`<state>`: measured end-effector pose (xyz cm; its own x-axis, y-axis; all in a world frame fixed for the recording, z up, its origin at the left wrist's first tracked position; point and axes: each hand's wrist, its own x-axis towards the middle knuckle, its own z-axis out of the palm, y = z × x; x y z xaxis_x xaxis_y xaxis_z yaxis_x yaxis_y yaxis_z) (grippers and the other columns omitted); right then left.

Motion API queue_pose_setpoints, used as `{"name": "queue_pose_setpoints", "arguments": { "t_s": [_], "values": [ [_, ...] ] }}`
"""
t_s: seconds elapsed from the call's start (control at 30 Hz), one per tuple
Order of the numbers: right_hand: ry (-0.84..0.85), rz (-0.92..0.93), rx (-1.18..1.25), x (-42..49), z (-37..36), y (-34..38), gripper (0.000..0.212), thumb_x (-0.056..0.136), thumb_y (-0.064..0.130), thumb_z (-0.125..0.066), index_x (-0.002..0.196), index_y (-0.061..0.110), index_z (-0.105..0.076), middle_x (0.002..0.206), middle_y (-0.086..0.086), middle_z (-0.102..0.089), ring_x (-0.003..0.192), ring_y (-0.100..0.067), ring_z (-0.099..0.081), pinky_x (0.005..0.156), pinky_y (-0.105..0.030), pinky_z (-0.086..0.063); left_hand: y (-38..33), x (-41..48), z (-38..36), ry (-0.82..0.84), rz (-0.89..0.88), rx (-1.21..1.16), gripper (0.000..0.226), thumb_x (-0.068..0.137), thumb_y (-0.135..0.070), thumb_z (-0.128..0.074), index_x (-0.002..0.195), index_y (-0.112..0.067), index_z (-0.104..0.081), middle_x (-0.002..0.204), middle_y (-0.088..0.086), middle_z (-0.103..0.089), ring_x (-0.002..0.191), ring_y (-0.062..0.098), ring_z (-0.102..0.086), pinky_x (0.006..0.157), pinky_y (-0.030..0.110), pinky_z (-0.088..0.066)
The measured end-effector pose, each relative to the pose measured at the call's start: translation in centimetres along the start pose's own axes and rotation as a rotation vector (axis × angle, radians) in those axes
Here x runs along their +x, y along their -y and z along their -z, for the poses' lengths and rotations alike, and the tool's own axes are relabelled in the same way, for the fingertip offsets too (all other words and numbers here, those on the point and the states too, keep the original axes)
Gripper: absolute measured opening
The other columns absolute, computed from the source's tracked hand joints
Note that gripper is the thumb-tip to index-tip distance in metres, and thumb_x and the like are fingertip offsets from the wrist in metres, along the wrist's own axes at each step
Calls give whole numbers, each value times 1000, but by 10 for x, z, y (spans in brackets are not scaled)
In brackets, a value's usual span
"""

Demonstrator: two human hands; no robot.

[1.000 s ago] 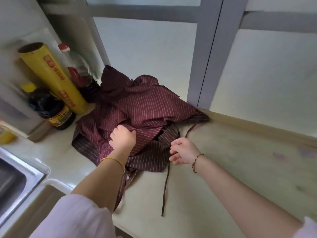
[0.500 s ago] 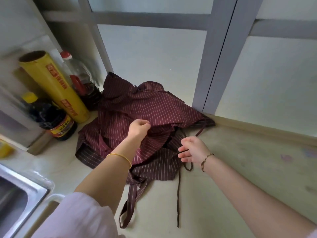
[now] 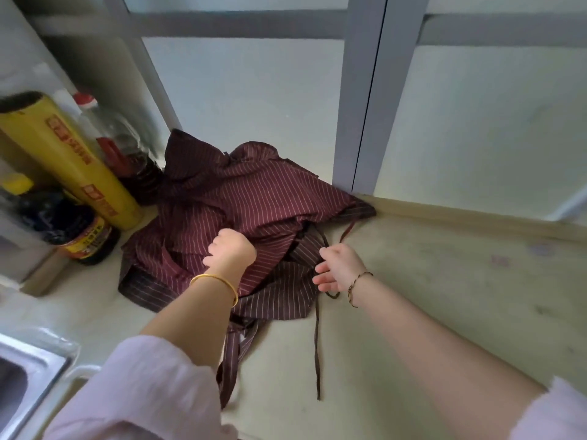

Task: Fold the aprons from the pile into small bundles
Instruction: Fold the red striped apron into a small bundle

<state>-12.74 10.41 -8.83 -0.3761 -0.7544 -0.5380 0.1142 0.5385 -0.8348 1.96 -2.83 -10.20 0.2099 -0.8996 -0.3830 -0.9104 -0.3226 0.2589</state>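
Observation:
A crumpled pile of maroon pinstriped aprons (image 3: 254, 198) lies on the pale counter (image 3: 444, 296) against the back wall. A darker brown striped layer (image 3: 279, 296) shows under the pile's near edge. My left hand (image 3: 232, 249) grips a fold of maroon cloth in the middle of the pile. Just right of the pile, my right hand (image 3: 340, 265) pinches a thin dark apron strap (image 3: 317, 344) that trails toward the counter's front edge, the other fingers spread. A wider striped strap (image 3: 232, 363) hangs near my left forearm.
Left of the pile stand a yellow wrap roll (image 3: 73, 163), a dark sauce bottle (image 3: 79, 230) and a clear red-capped bottle (image 3: 120, 144). A steel sink (image 3: 22, 376) sits at the lower left. Grey window frames (image 3: 359, 100) rise behind the pile.
My left hand has lowered and taken a fresh hold on the maroon cloth. My right hand has closed onto the thin strap beside the pile. The camera has tilted slightly.

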Motion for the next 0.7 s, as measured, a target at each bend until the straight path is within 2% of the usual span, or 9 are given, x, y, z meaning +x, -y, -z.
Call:
{"name": "queue_pose_setpoints", "arguments": {
  "t_s": [0.13, 0.27, 0.33, 0.4, 0.47, 0.53, 0.57, 0.63, 0.7],
  "values": [
    [26, 37, 11, -2, -6, 0, 13, 99, 23, -42, 104, 12, -47, 85, -9, -57, 59, -18, -61, 51, -26, -53, 6, -6, 7, 140, -71, -289, 51, 84, -30, -70, 118, 0, -48, 104, 12, -62, 98, 30, -59, 91, 38, -46],
    [-116, 90, 129, 4, 1, 8, 15, 98, 23, -43, 100, 10, -51, 81, -7, -57, 60, -17, -60, 48, -26, -52, -42, -54, 25, 263, -317, -634, 39, 93, -16, -58, 129, -7, -52, 115, 8, -60, 102, 26, -59, 91, 34, -49],
    [-227, 100, 286, 7, 13, 19, 19, 99, 24, -41, 98, 9, -52, 77, -7, -56, 61, -18, -59, 50, -28, -51, -80, -88, 36, 506, -417, -827, 32, 94, -12, -54, 125, -9, -56, 113, 12, -63, 101, 28, -61, 92, 38, -49],
    [-366, 86, 524, 4, 40, 31, 21, 99, 20, -39, 94, 7, -54, 73, -8, -57, 60, -20, -58, 52, -29, -50, -112, -126, 43, 865, -463, -1036, 22, 96, -13, -49, 116, -10, -57, 106, 16, -60, 94, 30, -59, 91, 42, -47],
    [-462, 103, 620, 1, 76, 28, 18, 97, 11, -39, 90, 6, -55, 80, -13, -58, 66, -25, -58, 49, -30, -50, -134, -157, 43, 1190, -500, -1144, 28, 96, -20, -48, 120, -9, -53, 101, 14, -56, 84, 25, -55, 86, 40, -45],
    [-543, 68, 508, 3, 108, 8, 24, 97, 15, -44, 113, -1, -54, 111, -18, -59, 77, -19, -64, 56, -24, -52, -146, -175, 30, 1294, -518, -1023, 27, 97, -24, -48, 117, -6, -53, 99, 13, -61, 83, 24, -59, 84, 38, -48],
    [-567, 39, 559, 5, 118, -7, 34, 99, 17, -41, 125, -4, -47, 123, -16, -55, 69, -10, -65, 52, -16, -49, -148, -178, 20, 1218, -532, -854, 26, 97, -24, -49, 116, -7, -53, 101, 14, -63, 84, 25, -61, 84, 38, -52],
    [-611, -58, 572, 9, 135, -38, 37, 99, 14, -38, 130, -6, -43, 112, -11, -58, 62, -16, -58, 47, -11, -46, -142, -170, -3, 913, -652, -273, 35, 96, -29, -52, 123, -7, -49, 110, 17, -62, 88, 29, -64, 82, 41, -57],
    [-675, -176, 457, 9, 146, -60, 36, 97, 8, -40, 127, -9, -45, 89, -14, -54, 76, -20, -53, 67, -23, -51, -125, -155, -27, 826, -629, 157, 49, 94, -32, -57, 130, -3, -42, 109, 19, -55, 83, 28, -60, 78, 40, -58]
  ]
}}
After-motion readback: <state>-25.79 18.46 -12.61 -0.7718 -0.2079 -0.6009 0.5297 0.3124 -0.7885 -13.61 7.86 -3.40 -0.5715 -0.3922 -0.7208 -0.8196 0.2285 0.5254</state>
